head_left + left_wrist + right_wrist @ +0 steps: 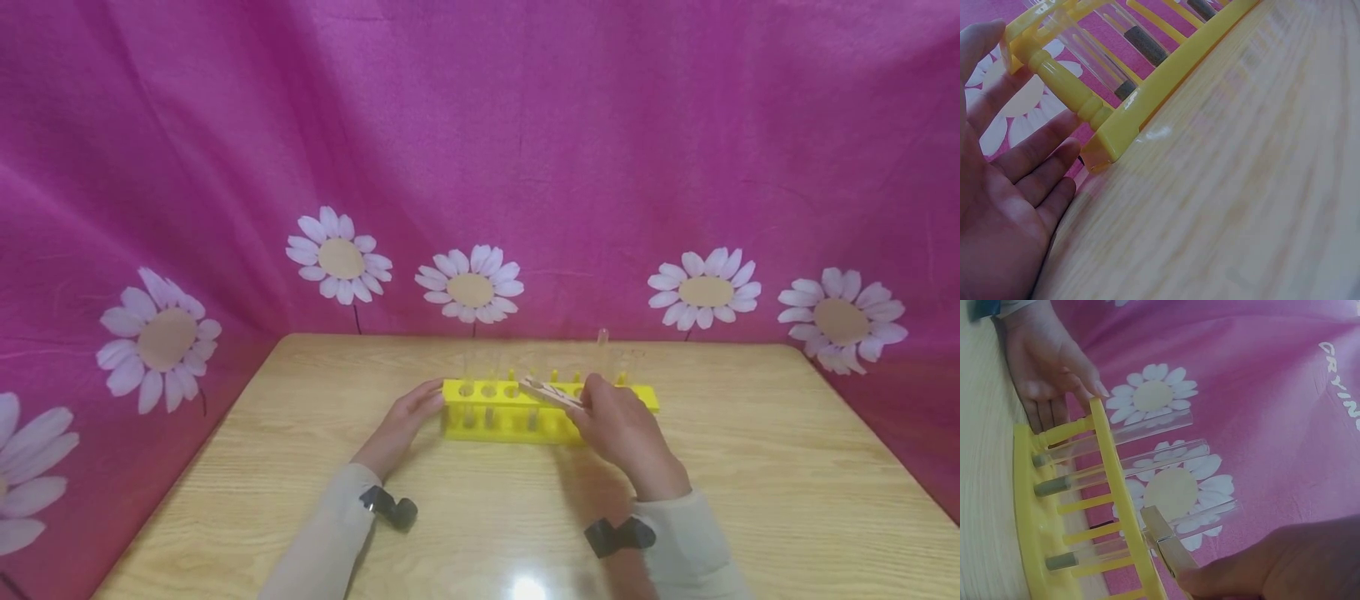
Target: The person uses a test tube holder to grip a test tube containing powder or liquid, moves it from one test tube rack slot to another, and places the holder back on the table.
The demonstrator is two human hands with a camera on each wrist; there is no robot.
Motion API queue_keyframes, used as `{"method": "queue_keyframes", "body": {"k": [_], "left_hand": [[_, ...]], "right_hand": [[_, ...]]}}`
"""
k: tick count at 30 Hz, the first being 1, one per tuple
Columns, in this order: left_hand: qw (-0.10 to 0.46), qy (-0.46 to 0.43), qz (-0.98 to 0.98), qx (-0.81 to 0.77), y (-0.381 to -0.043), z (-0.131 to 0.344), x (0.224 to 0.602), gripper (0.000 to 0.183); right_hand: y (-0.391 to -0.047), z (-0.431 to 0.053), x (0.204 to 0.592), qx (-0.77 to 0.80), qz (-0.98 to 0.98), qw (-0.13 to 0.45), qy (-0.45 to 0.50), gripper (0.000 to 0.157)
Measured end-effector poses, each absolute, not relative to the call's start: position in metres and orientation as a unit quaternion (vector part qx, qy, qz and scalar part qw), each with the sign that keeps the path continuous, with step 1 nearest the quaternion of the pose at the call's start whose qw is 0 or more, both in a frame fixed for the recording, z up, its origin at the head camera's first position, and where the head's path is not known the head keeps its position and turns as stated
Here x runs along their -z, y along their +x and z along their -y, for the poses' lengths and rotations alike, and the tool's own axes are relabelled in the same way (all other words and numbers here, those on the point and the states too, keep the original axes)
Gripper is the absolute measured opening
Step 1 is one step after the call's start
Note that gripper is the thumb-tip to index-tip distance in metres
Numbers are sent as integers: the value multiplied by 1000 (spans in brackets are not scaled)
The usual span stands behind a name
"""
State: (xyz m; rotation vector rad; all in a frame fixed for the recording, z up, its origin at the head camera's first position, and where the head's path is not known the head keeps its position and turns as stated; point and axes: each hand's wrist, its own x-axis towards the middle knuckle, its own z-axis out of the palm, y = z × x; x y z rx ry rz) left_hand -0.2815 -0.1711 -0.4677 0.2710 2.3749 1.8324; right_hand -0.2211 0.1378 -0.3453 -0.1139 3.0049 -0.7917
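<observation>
A yellow test tube rack stands on the table, with several clear test tubes upright in it. Some tubes hold dark grey material at the bottom, such as this test tube. My left hand is at the rack's left end, thumb and index finger holding the end of its top plate and the other fingers beside the post. My right hand grips a wooden test tube clamp by its rear. In the right wrist view, the clamp's front end overlaps a test tube just above the top plate.
Wood-grain table lies under the rack. A pink curtain with white daisies hangs behind and at both sides. One tube toward the rack's right has its rounded end up. Both wrists wear black camera straps.
</observation>
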Motion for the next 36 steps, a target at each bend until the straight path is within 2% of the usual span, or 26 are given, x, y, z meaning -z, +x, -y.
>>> {"method": "queue_keyframes", "body": {"k": [15,30,36], "left_hand": [[54,107,-782,-611,-279,168,465,55],[55,107,-783,-610,-280,169,465,57],[54,108,-778,-616,-279,170,465,58]], "right_hand": [[-221,-138,343,261,-965,18,-32,24],[-213,-144,331,267,-959,-78,-63,19],[-211,-144,328,276,-956,-77,-61,20]]}}
